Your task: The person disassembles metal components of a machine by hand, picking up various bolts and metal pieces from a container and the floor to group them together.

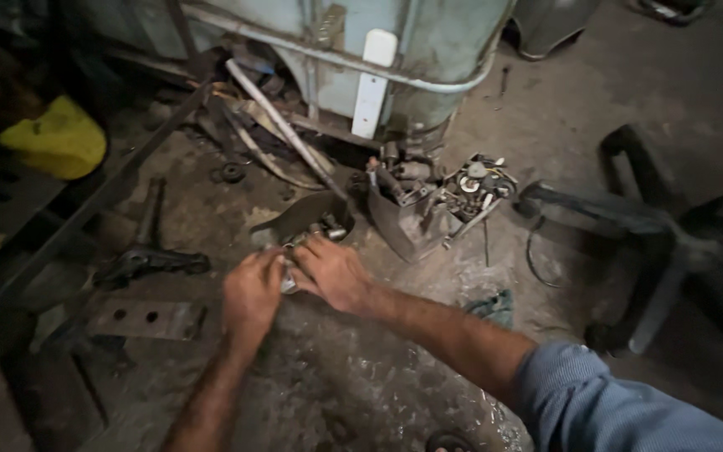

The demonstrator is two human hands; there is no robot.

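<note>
Both hands' grip (290, 280) closed around small metal part (288, 283).

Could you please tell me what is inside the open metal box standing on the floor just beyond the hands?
The metal box holds jumbled small metal parts, round pieces and short rods. What lies deeper is covered by them and too dark to tell.

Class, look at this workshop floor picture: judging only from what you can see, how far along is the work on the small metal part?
Done: an opened metal box lies with its insides exposed. In hand: left hand and right hand meet around a small shiny metal part, mostly hidden. Left: loose pieces in the dark tray lie unassembled.
</note>
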